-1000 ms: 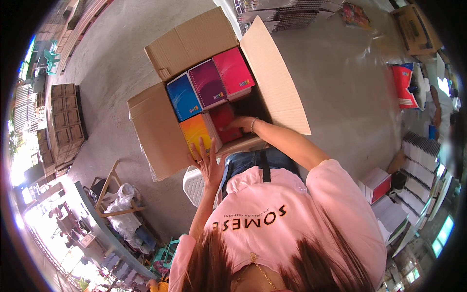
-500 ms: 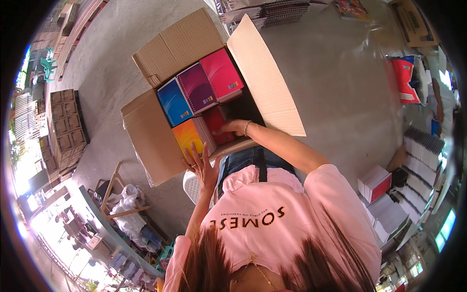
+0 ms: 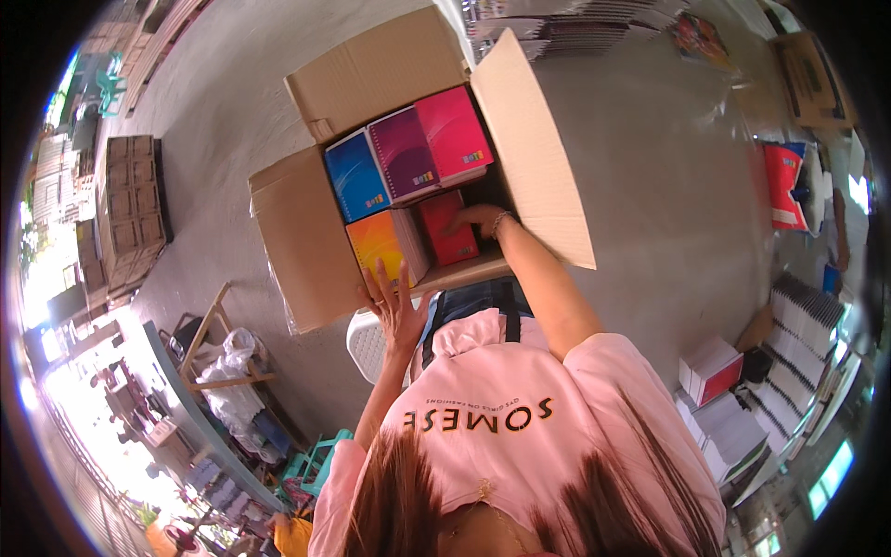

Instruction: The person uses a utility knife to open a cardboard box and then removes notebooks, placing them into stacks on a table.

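Observation:
An open cardboard box (image 3: pixel 295 255) in front of me holds stacks of spiral notebooks. Blue notebooks (image 3: pixel 355 176), purple notebooks (image 3: pixel 402 153) and pink notebooks (image 3: pixel 453 135) fill the far row. Near left stand yellow-orange notebooks (image 3: pixel 376 243). Lower down beside them lies a stack of red notebooks (image 3: pixel 445 223). My right hand (image 3: pixel 478 221) reaches into the box, fingers stretched over the red stack; shadow dims part of them. With fingers spread, my left hand (image 3: pixel 394 306) is at the near left rim, its fingertips against the yellow-orange notebooks.
A white plastic stool (image 3: pixel 365 345) is by my legs. To the right are a stack with a red cover (image 3: pixel 715 371) and piles of notebooks (image 3: pixel 789 343). Stacked brown cartons (image 3: pixel 130 204) stand at left, a wooden frame with plastic bags (image 3: pixel 227 371) nearer.
The view has shifted, so the box appears farther right. More of the red stack's cover shows beside my right hand. My left hand has slipped slightly toward the near rim.

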A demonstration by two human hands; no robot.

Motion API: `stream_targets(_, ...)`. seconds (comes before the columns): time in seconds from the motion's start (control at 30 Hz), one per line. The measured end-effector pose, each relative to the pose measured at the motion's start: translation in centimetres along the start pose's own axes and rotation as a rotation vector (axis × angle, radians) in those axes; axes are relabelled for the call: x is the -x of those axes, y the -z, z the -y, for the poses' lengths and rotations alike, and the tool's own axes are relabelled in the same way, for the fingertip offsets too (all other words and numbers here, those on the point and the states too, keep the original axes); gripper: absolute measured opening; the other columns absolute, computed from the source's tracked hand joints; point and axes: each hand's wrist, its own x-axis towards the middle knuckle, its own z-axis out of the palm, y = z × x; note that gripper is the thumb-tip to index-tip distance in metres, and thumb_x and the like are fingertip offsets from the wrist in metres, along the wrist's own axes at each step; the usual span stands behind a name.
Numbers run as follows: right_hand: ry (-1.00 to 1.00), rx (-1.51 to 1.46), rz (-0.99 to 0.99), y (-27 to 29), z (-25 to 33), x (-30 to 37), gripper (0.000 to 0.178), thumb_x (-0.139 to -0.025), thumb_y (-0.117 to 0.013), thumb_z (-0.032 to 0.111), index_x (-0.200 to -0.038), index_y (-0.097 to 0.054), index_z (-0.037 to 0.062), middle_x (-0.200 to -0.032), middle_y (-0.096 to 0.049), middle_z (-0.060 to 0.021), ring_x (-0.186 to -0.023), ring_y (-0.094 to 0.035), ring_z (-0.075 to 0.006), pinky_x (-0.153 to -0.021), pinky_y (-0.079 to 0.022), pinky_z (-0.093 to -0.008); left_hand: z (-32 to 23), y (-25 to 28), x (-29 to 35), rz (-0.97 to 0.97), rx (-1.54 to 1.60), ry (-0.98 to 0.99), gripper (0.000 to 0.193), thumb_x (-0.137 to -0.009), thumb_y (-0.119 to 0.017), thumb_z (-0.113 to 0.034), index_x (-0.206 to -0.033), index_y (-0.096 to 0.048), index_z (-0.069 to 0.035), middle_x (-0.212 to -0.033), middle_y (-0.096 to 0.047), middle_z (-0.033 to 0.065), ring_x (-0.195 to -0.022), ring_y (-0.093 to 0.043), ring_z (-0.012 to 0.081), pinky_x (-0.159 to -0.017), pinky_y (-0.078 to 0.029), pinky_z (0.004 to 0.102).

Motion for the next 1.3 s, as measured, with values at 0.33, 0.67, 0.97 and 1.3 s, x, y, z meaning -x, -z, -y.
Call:
stream_targets(0.33, -0.204, -0.695, -0.160, -2.1, -4.2, 0.2, 0.035, -0.076, -0.071, 0.004, -0.110, -0.064, 0.0013, -0.110, -0.067, -0.0104, -0.102, -0.064, -0.0173, -0.092, -0.051, -0.0335, -0.3, 0.2, -0.2, 0.034, 0.080, 0.041, 0.082, -0.072, -0.077, -0.036, -0.143, -0.037, -0.025, -0.155, -0.015, 0.0118, -0.143, -0.006, 0.0377, -0.112, -0.007, 0.0582)
stream_targets(0.67, -0.721, -1.344, -0.290, 0.0, 3.9, 0.0, 0.040, -0.078, -0.073, 0.008, -0.115, -0.060, 0.0032, -0.111, -0.066, -0.0100, -0.104, -0.063, -0.0206, -0.095, -0.049, -0.0382, 0.1, 0.0, -0.3, 0.014, 0.104, 0.003, 0.085, -0.070, -0.079, -0.035, -0.143, -0.037, -0.024, -0.154, -0.015, 0.0126, -0.143, -0.004, 0.0373, -0.110, -0.007, 0.0601)
stream_targets(0.97, -0.804, -1.069, -0.414, 0.7, 7.3, 0.3, 0.038, -0.076, -0.075, 0.010, -0.112, -0.063, 0.0041, -0.113, -0.066, -0.0092, -0.102, -0.063, -0.0177, -0.093, -0.049, -0.0353, 0.2, 0.0, -0.2, -0.014, 0.147, 0.007, 0.089, -0.069, -0.080, -0.034, -0.145, -0.034, -0.027, -0.155, -0.015, 0.0106, -0.144, -0.005, 0.0363, -0.112, -0.006, 0.0577)
stream_targets(1.3, -0.717, -0.838, -0.787, 1.2, 21.0, 1.3, 0.043, -0.069, -0.079, 0.018, -0.104, -0.064, 0.0000, -0.100, -0.068, -0.0106, -0.091, -0.066, -0.0179, -0.082, -0.053, -0.0308, 0.2, 1.1, 0.0, 0.055, 0.179, -0.008, 0.096, -0.067, -0.081, -0.031, -0.147, -0.028, -0.026, -0.156, -0.009, 0.0117, -0.144, 0.000, 0.0359, -0.112, -0.002, 0.0593)
